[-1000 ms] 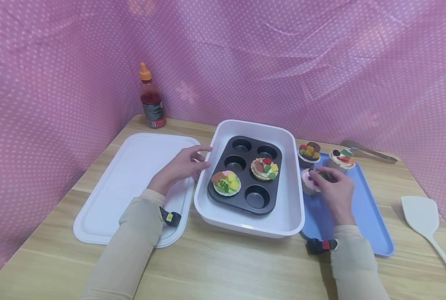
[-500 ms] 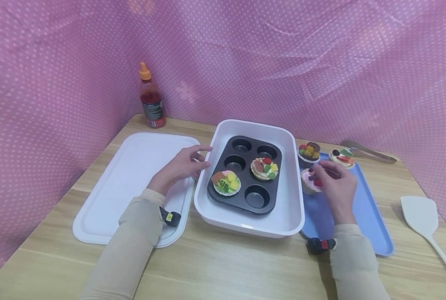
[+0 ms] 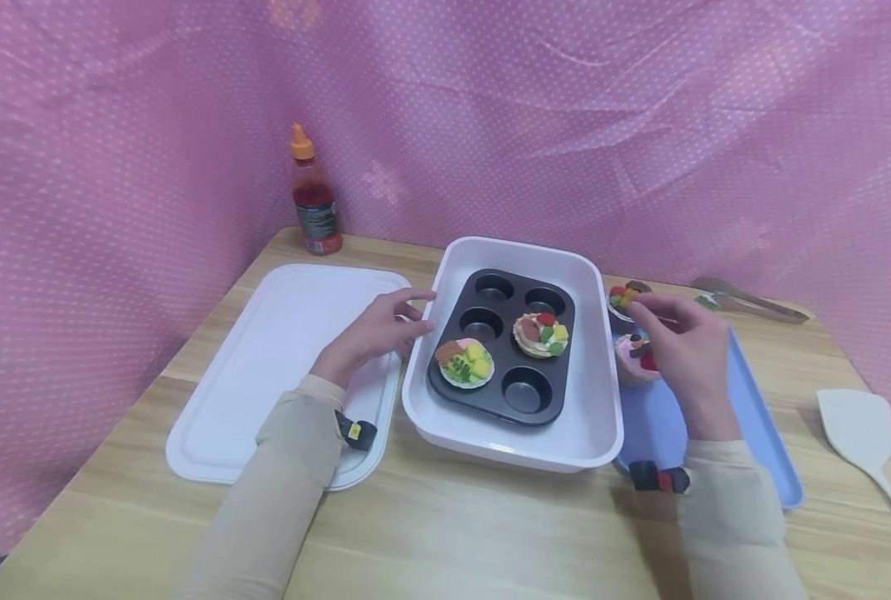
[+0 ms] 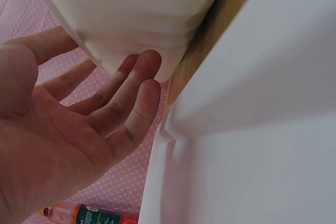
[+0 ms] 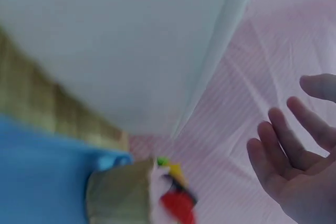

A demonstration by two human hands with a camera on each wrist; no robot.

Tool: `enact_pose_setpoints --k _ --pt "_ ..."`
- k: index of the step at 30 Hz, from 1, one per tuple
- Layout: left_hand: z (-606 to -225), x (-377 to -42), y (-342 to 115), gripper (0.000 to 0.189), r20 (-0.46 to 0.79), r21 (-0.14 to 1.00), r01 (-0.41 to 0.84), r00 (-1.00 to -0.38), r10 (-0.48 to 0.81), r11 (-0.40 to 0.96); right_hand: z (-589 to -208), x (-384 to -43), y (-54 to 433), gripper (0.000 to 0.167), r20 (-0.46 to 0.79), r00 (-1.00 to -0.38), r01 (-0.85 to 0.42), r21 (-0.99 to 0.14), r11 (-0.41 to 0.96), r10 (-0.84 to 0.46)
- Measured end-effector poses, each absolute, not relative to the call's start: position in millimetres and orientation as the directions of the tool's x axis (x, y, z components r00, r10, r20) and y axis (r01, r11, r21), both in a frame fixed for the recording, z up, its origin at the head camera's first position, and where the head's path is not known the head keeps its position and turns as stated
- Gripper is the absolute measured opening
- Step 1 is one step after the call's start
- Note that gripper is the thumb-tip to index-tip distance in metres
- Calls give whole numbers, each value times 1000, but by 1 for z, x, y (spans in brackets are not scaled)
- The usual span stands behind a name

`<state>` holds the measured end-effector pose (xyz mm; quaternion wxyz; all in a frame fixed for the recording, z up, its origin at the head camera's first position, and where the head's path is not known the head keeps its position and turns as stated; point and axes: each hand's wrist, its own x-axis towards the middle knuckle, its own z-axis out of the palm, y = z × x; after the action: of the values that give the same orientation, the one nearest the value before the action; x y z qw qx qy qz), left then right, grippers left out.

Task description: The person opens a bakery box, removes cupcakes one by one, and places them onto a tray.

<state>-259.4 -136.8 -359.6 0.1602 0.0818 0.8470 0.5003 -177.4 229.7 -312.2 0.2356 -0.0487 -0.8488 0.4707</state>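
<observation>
My left hand [image 3: 373, 336] is at the left rim of a deep white bin [image 3: 483, 450], its loosely bent fingers touching the outer wall [image 4: 142, 19]. Inside the bin lies a black muffin pan [image 3: 508, 350]. Two of its cups bear toy cupcakes: a yellow-and-green topped cupcake [image 3: 466, 364] and a red-and-green topped cupcake [image 3: 540, 336]. My right hand [image 3: 688, 354] hovers over a blue tray [image 3: 753, 425], beside a pink-topped cupcake [image 3: 635, 362]. In the right wrist view its fingers [image 5: 281, 145] are spread and hold nothing. A chocolate cupcake [image 3: 623, 304] stands behind; another cupcake is mostly hidden by my right hand.
A white tray-like lid [image 3: 265, 358] lies left of the bin, with a red sauce bottle [image 3: 316, 204] behind it. Tongs [image 3: 760, 304] lie at the back right. A white spatula [image 3: 861, 429] lies right of the blue tray. A pink dotted cloth [image 3: 490, 125] hangs behind.
My right hand has risen away from the pink-topped cupcake and now covers most of the cupcake at the tray's far right. My left hand stays at the bin. The head view has shifted slightly left.
</observation>
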Motion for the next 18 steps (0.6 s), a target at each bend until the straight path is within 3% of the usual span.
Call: enact_pose_setpoints --k 6,18 --pt "-360 -259 -135 54 -193 882 -32 -935 298 470 -289 -182 213 32 385 -907 -204 -757 621 171" --pt "-357 -258 -135 55 -213 877 -51 -933 290 478 -272 -191 186 36 275 -948 -127 -791 599 161"
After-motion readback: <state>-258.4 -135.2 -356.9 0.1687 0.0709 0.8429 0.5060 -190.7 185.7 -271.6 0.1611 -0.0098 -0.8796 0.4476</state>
